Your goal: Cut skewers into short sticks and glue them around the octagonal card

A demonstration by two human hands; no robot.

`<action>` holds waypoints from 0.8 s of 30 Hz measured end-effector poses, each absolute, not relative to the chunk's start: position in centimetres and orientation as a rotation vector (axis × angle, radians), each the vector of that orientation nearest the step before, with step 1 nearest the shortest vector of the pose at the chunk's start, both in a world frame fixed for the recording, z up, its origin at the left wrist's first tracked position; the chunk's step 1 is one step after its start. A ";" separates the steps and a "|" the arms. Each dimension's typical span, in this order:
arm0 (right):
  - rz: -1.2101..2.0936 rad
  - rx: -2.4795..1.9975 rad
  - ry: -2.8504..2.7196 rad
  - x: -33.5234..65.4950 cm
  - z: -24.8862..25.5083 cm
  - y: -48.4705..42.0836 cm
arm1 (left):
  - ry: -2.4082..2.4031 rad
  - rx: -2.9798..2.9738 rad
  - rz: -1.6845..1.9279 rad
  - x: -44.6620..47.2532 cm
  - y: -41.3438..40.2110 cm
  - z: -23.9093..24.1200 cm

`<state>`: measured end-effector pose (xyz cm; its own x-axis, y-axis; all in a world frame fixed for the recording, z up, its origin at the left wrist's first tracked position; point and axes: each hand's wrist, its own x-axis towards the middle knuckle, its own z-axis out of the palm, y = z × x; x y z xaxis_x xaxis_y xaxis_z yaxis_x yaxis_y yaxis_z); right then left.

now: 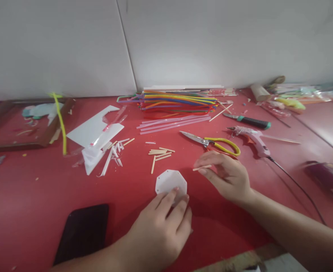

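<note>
Near edge, left: dark phone (83, 232) lies flat on the red table (42, 189), untouched.

Just right of it: left hand (158, 230), palm down, fingers loosely spread and curled round nothing. Its fingertips (176, 190) press on the near edge of the white octagon (169, 181). The octagon lies flat at centre, with small dots near its corners.

Right of the octagon, slightly farther: right hand (228, 177). Thumb and forefinger (208, 160) are closed narrow on a short stick (202, 167); the other fingers are loosely bent. Stick is roughly level, its free end pointing left, just beyond the octagon's far-right edge and apart from it.

Step in hand, as I read it: stick being brought to the held-down octagon. Done well, I judge:
- left pressure stays at the rim, so the corner dots stay uncovered and the piece cannot slide
- the pinch sits near one end of the stick, leaving the working end free and in sight

Farther, centre: cut sticks (159, 153) scattered. To the right, yellow-handled scissors (211, 141), blades parted, then a pink glue gun (253, 138) with its cord trailing near-right. To the left, white scraps (94, 130).

Farthest, by the wall: bundle of coloured straws (178, 101)
</note>
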<state>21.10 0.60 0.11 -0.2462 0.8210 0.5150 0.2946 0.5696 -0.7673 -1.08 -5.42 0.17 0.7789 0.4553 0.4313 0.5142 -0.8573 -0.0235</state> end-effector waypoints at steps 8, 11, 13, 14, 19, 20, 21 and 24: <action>0.667 -1.093 -1.759 21.3 -0.9 1.2 | -0.772 -2.792 -0.774 -1.2 -5.1 0.7; 0.653 -1.104 -1.756 21.4 -0.8 1.2 | -0.943 -2.745 -0.767 -1.2 -4.8 0.8; 0.640 -1.112 -1.765 21.4 -0.8 1.2 | -1.097 -2.752 -0.702 -1.3 -4.7 0.8; 0.634 -1.115 -1.770 21.4 -0.8 1.2 | -1.152 -2.764 -0.652 -1.3 -4.6 0.8; 0.639 -1.123 -1.784 21.4 -0.8 1.2 | -1.227 -2.774 -0.448 -1.4 -4.6 1.1; 0.645 -1.127 -1.791 21.4 -0.8 1.2 | -1.236 -2.762 -0.428 -1.4 -4.7 1.2; 0.652 -1.131 -1.798 21.4 -0.8 1.2 | -1.250 -2.747 -0.406 -1.4 -4.7 1.3; 0.694 -1.139 -1.803 21.2 -0.7 1.2 | -1.283 -2.708 -0.339 -1.3 -4.7 1.5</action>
